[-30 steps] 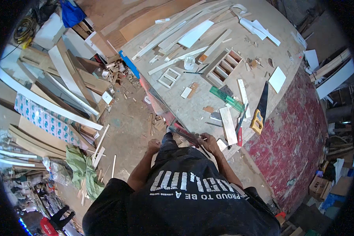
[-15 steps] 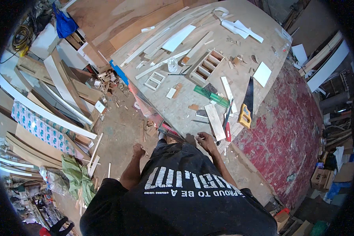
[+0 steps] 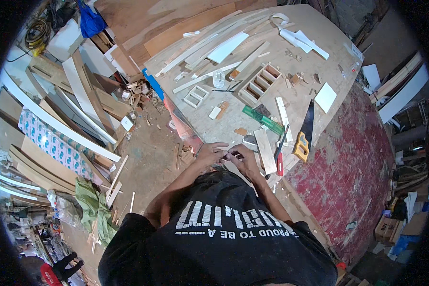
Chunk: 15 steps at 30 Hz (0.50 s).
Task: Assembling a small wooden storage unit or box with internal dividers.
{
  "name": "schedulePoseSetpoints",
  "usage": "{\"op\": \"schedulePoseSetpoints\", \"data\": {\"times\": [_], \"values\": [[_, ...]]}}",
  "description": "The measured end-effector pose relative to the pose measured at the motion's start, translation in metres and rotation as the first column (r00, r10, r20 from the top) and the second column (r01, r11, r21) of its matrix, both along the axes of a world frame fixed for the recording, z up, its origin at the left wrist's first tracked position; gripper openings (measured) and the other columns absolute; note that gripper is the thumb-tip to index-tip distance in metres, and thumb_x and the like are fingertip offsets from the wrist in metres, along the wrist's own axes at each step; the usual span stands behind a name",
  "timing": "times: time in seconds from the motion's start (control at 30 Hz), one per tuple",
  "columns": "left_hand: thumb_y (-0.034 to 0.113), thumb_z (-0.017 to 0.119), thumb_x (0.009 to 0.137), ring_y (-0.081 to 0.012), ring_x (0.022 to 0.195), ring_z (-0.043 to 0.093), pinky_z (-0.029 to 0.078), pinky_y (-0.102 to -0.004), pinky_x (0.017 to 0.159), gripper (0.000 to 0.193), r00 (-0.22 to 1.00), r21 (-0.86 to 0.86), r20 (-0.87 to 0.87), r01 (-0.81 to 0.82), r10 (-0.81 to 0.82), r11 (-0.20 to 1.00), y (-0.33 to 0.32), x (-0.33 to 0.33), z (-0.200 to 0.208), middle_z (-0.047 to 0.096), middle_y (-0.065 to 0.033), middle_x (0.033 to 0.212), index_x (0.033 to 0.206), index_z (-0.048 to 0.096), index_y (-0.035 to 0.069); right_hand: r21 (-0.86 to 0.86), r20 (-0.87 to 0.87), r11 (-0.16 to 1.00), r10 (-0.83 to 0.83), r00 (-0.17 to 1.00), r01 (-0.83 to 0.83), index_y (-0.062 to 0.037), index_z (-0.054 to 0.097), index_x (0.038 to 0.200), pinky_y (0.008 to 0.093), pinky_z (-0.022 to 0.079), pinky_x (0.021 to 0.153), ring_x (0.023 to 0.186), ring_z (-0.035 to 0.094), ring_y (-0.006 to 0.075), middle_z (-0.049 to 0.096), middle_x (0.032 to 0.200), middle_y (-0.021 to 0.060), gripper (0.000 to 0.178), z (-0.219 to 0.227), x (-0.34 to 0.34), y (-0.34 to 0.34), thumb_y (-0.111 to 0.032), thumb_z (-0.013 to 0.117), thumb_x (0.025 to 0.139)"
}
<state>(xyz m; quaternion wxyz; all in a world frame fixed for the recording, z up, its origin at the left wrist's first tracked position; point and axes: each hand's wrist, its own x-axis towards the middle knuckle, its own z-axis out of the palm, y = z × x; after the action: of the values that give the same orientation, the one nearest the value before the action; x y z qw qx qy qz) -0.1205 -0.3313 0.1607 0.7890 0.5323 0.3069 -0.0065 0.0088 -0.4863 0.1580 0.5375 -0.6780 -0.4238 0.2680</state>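
Observation:
Just in front of my shirt, at the near corner of the worktable, my two hands meet. My left hand has its fingers bent toward the right one. My right hand is closed, fingertips pinched together beside the left fingers. Whatever lies between the fingertips is too small to make out. Close to the right hand lie a pale wood strip and a red-handled tool. Farther off are a green strip, a handsaw with a yellow handle, and a small compartmented wooden frame.
Long wood strips and a white panel lie on the table. A smaller frame and a clear cup stand there too. Boards lean at left above a green cloth. A scuffed red surface extends at right.
My left hand has risen from beside my body over to the table corner and met my right hand. The right hand has shifted slightly left. The whole view has shifted a little.

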Motion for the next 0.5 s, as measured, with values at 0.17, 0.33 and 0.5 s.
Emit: {"op": "schedulePoseSetpoints", "data": {"times": [0.17,0.33,0.5], "values": [[0.009,0.066,0.094,-0.0159,0.082,0.068,0.056,-0.0256,0.067,0.056,0.994,-0.256,0.095,-0.032,0.058,0.966,-0.011,-0.002,0.015,0.07,-0.0111,0.109,0.144,0.044,0.001,0.086,0.24,0.996,-0.058,0.969,0.038,-0.0017,0.067,0.102,0.0312,0.054,0.069,0.086,0.066,0.0238,0.065,0.099,0.0128,0.017,0.002,-0.001,-0.002,0.001,0.069,0.085],[0.011,0.068,0.093,-0.0172,0.1,0.065,0.057,-0.0284,0.077,0.066,0.993,-0.313,0.112,0.077,-0.043,0.947,-0.017,-0.003,0.015,0.062,-0.0132,0.127,0.151,0.035,0.008,0.024,0.315,0.984,-0.173,0.933,0.174,-0.0004,0.067,0.098,0.0354,0.054,0.068,0.083,0.067,0.0301,0.066,0.095,0.0154,0.017,0.012,-0.011,-0.012,0.007,0.065,0.083],[0.008,0.065,0.094,-0.0196,0.125,0.052,0.054,-0.0369,0.089,0.076,0.98,-0.323,0.146,0.176,-0.134,0.93,-0.027,0.005,0.021,0.043,-0.0147,0.151,0.157,0.023,0.015,0.026,0.258,0.963,-0.267,0.928,0.27,0.0018,0.066,0.101,0.0393,0.054,0.069,0.084,0.067,0.0364,0.065,0.095,0.0206,0.022,0.002,-0.011,-0.02,0.008,0.063,0.081]]}}
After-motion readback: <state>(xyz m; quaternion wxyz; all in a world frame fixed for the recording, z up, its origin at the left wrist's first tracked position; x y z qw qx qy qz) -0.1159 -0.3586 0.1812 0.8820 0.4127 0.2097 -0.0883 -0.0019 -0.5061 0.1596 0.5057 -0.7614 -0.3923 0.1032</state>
